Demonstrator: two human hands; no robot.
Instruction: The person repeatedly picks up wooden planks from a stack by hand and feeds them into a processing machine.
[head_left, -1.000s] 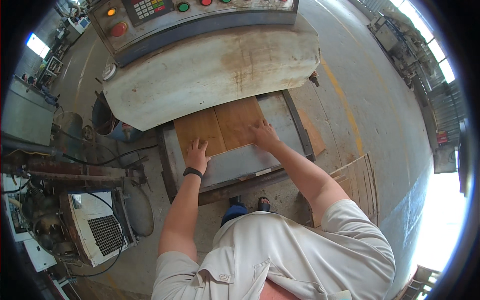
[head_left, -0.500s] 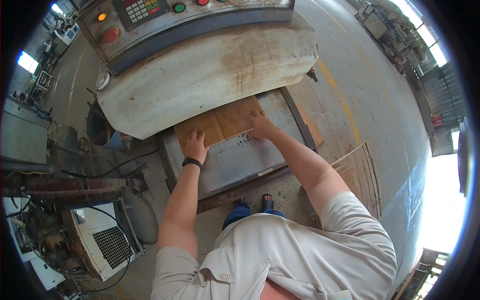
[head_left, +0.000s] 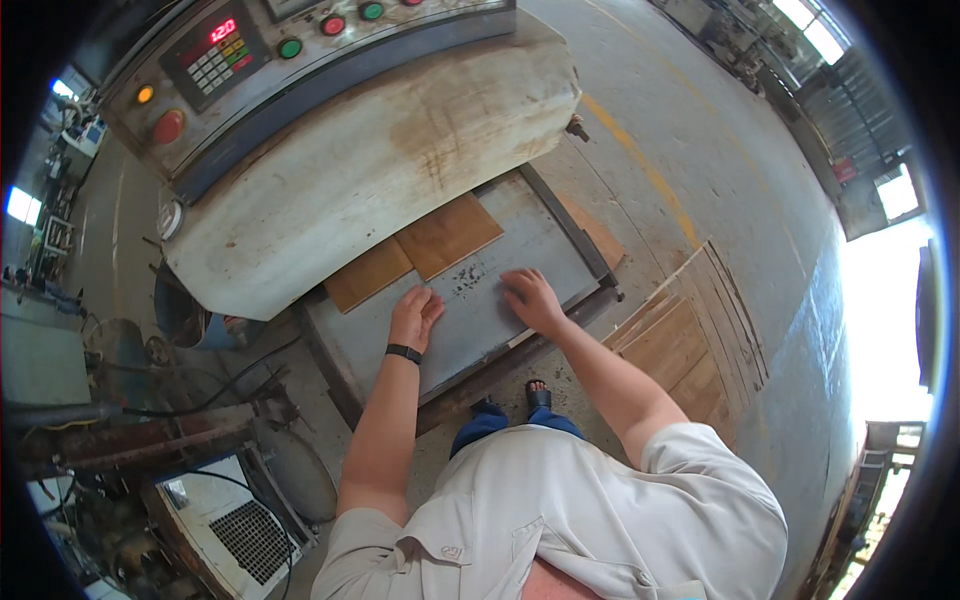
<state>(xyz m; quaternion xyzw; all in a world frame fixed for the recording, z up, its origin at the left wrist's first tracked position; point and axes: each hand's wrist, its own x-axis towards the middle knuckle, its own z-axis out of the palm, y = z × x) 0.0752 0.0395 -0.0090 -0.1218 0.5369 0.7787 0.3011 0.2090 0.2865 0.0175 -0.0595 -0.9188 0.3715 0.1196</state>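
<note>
Both wooden boards have slid farther under the pale machine cover (head_left: pixel 380 160) since the earlier frames, and the hands have come off their tops. Less wood shows now: the left board (head_left: pixel 370 278) sits a little deeper in, while the right board (head_left: pixel 450 237) juts nearer, so their near ends, level before, are now stepped. It looks as if the boards are moving in without a hand pressing on them. The left hand (head_left: pixel 413 315) is just beside the near end of the boards, fingers loosely bent and gripping nothing; whether a fingertip brushes the wood I cannot tell. The right hand (head_left: pixel 533 298) is apart from the boards, to the right over the metal bed (head_left: pixel 480 315), fingers half curled, no thing seen in it. Dark crumbs (head_left: pixel 466 280), covered at first, now lie in view near the right board.
</note>
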